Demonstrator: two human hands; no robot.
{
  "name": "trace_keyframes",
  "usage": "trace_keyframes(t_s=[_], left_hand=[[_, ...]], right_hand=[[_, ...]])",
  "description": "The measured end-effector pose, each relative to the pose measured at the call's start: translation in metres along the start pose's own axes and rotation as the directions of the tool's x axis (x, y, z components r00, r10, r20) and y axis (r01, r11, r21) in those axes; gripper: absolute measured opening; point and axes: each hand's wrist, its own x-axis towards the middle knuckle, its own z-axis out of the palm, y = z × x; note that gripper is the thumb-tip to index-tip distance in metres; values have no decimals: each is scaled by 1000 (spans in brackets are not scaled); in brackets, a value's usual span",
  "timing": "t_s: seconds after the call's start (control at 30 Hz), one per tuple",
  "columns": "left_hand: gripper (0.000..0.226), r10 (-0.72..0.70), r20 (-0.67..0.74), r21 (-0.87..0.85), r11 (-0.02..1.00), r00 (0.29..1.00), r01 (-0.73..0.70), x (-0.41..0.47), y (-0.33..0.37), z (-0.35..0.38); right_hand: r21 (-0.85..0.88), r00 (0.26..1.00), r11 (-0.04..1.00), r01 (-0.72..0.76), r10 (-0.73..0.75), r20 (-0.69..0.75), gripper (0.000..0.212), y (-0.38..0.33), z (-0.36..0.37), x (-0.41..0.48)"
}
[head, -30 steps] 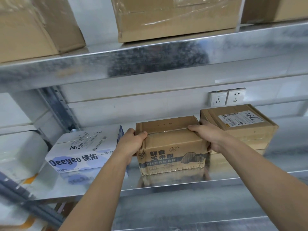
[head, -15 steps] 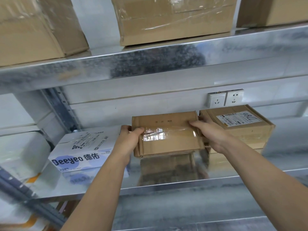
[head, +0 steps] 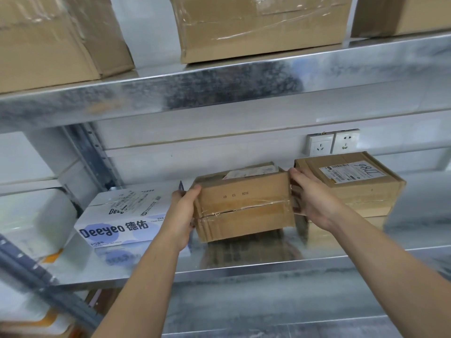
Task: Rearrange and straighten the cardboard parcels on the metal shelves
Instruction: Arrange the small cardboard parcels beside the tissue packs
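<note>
both hands (head: pixel 185 211) gripping taped parcel (head: pixel 244 206)

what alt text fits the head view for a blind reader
A left hand and right hand hold a taped box by its ends, between a white Deeyeo box and a labelled box on a metal shelf. More boxes sit on the shelf above.

Both bare arms reach up and forward from the bottom of the view, the left one from near the middle and the right one from the right corner. The left hand (head: pixel 184 211) grips the left end of a cardboard parcel (head: pixel 244 206), with its thumb bent over the top edge. The right hand (head: pixel 314 201) grips the right end. The palms face each other, one on each side, and both wrists are nearly straight.
</note>
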Motion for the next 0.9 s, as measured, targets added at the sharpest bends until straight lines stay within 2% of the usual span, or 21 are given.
trace_keyframes(t_s=[0.17,0.3,0.37,0.4,0.5,0.57,0.63,0.7,0.8,0.9], left_hand=[[37,-4,-46,-29,1000,999,2,1,0,0],[43,-56,-53,-97,994,997,51,4,-4,-1],[46,-55,-71,-104,993,996,48,5,-7,-1],[47,-49,-86,-105,994,995,39,6,-9,-1],[50,-49,-107,-102,994,993,38,7,-10,0],[53,-76,-86,-117,991,993,66,9,-11,1],[51,-83,-95,-117,991,992,71,10,-10,2],[41,-72,-118,-96,993,990,61,11,-11,3],[28,-95,-103,-63,994,990,89,14,-17,4],[25,-108,-89,-36,994,990,105,13,-21,8]], right_hand=[[-139,994,984,111,-110,8,33,-5,0,-3],[-172,971,956,238,-241,5,35,-17,7,-8],[-245,957,928,282,-291,2,28,-21,10,-10],[-295,959,916,272,-283,6,33,-24,10,-12],[-339,987,928,157,-139,74,91,-29,11,-15],[-339,988,933,122,-82,132,108,-35,16,-18],[-372,985,916,147,-102,139,107,-39,18,-18],[-402,983,898,179,-148,108,97,-41,16,-15],[-331,979,921,204,-180,100,67,-44,15,-14],[-252,975,943,219,-199,102,43,-45,17,-12]])
